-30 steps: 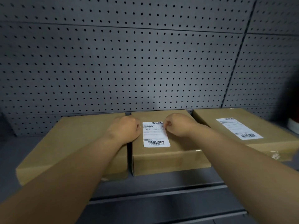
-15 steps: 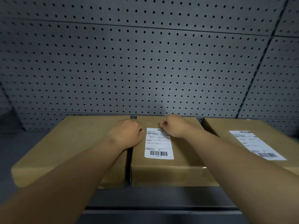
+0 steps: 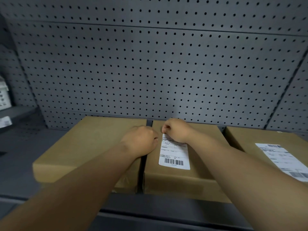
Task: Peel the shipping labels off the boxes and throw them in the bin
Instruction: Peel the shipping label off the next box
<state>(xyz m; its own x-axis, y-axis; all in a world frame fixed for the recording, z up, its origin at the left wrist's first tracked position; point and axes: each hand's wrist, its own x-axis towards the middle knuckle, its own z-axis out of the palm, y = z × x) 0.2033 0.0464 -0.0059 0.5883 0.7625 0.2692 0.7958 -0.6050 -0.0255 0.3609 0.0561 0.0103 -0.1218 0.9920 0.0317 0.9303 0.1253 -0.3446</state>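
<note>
Three brown cardboard boxes lie side by side on a dark shelf. The middle box (image 3: 196,177) carries a white shipping label (image 3: 174,155) with a barcode at its near end. My right hand (image 3: 176,130) pinches the label's far edge, which looks slightly lifted. Resting fisted on the middle box's left edge beside the label is my left hand (image 3: 141,141), with nothing visibly in it. The left box (image 3: 86,147) shows no label. The right box (image 3: 250,140) has its own white label (image 3: 281,160) flat on top. No bin is in view.
A grey pegboard wall (image 3: 158,72) rises right behind the boxes. The shelf's front lip (image 3: 166,212) runs below them. At far left a white crate-like object (image 3: 4,95) and a small white tag (image 3: 5,121) sit on a neighbouring shelf.
The view has shifted, so the boxes sit lower and further right. My right hand moved from the label's right side to its far top edge and now pinches it; my left hand stayed put.
</note>
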